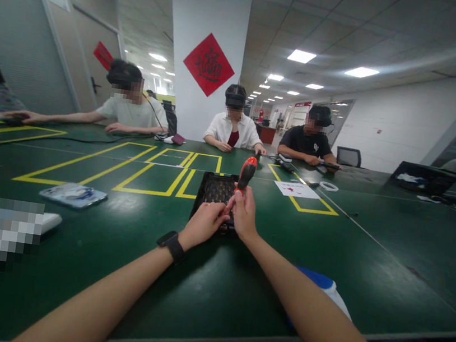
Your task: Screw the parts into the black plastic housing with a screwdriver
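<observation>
My right hand (244, 217) is closed around the lower part of a screwdriver (248, 173), whose thick red and black handle points up and leans slightly right. The fingers hide its shaft and tip. My left hand (204, 224), with a dark watch on its wrist, meets the right one at the fingertips. Its fingers are pinched together, and what lies between them is hidden. Both hands are over the near right part of an open black case (198, 201) with a patterned, pocketed inside. The hands cover part of that inside.
The green table (133, 271) bears yellow tape outlines (144, 191). A flat pale packet (74, 194) lies left, a printed sheet (297, 190) and a white tape roll (329, 186) right. Something blue and white (328, 290) sits under my right forearm. Several people sit across the table.
</observation>
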`<state>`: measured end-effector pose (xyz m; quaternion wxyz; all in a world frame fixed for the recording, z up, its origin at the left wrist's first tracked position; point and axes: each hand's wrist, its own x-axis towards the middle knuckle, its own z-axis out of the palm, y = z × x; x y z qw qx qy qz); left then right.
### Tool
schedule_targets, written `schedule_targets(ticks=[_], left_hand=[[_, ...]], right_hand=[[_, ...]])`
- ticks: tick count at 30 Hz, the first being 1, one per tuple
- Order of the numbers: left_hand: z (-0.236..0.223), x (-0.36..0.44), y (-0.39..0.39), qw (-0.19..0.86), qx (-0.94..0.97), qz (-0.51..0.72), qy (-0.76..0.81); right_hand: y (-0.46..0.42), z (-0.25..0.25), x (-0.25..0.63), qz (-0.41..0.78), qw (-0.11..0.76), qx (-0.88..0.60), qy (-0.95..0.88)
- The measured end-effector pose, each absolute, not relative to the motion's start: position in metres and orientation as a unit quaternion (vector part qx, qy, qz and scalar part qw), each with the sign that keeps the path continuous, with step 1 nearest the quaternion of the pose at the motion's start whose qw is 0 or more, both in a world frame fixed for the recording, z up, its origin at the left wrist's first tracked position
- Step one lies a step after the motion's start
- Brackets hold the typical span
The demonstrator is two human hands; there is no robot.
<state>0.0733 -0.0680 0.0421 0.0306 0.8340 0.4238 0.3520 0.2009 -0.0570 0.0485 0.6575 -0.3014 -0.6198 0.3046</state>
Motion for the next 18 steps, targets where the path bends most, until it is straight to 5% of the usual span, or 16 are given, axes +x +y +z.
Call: schedule_targets(ticks=[18], left_hand=[[0.0431,0.0728,-0.0692,0.037,0.843,0.336,0.418]], right_hand=[[-0.0561,0.0476,0.2004,0.332,0.658,-0.291,-0.610]])
